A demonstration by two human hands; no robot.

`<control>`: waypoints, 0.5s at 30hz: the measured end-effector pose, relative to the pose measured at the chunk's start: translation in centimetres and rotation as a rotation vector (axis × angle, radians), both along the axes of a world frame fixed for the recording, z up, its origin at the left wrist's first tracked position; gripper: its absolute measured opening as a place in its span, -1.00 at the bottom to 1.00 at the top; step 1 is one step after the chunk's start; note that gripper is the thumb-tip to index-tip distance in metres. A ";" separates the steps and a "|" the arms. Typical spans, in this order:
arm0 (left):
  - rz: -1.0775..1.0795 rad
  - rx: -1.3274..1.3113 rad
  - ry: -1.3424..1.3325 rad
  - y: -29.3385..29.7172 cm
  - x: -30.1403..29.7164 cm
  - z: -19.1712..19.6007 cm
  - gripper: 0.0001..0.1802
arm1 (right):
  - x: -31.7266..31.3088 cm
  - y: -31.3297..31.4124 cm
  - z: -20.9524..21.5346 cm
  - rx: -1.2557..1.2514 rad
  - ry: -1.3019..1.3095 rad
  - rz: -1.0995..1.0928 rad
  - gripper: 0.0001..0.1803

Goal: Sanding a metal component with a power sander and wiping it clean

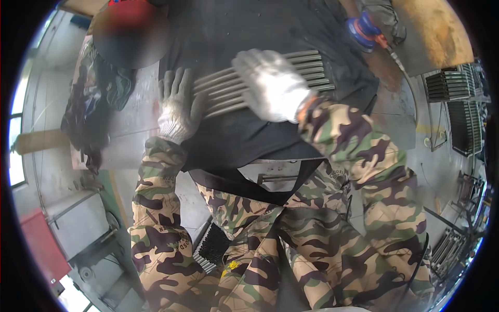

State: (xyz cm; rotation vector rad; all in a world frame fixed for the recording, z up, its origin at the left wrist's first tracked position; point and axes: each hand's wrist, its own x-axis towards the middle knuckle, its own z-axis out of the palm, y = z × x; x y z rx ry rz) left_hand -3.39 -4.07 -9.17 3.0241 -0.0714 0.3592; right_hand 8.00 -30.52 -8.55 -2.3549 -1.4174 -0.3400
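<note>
Several slim metal rods (pixel 224 92) lie side by side on a black cloth (pixel 223 31) spread over the table, slanting up slightly to the right. My right hand (pixel 273 86), in a whitish work glove, rests flat across the middle of the rods with its fingers stretched out. At the rods' left ends stands my left hand (pixel 179 104), gloved too, its fingers extended and the thumb side beside the rod tips. Whether the left hand touches the tips cannot be made out. The stretch of rods under the right palm is hidden.
A blue and red sander (pixel 364 32) with a hose (pixel 408 73) lies at the far right, by a brown board (pixel 442 36). Dark crumpled plastic (pixel 93 93) covers the table's left part. Stacked metal rods (pixel 451 86) stand on a rack at right. A person's red cap (pixel 127 18) shows far left.
</note>
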 end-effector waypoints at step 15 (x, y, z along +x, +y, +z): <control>-0.142 -0.100 -0.011 0.3 -0.5 1.7 -0.03 | 5.9 -21.1 0.7 -0.079 0.071 -0.484 -0.42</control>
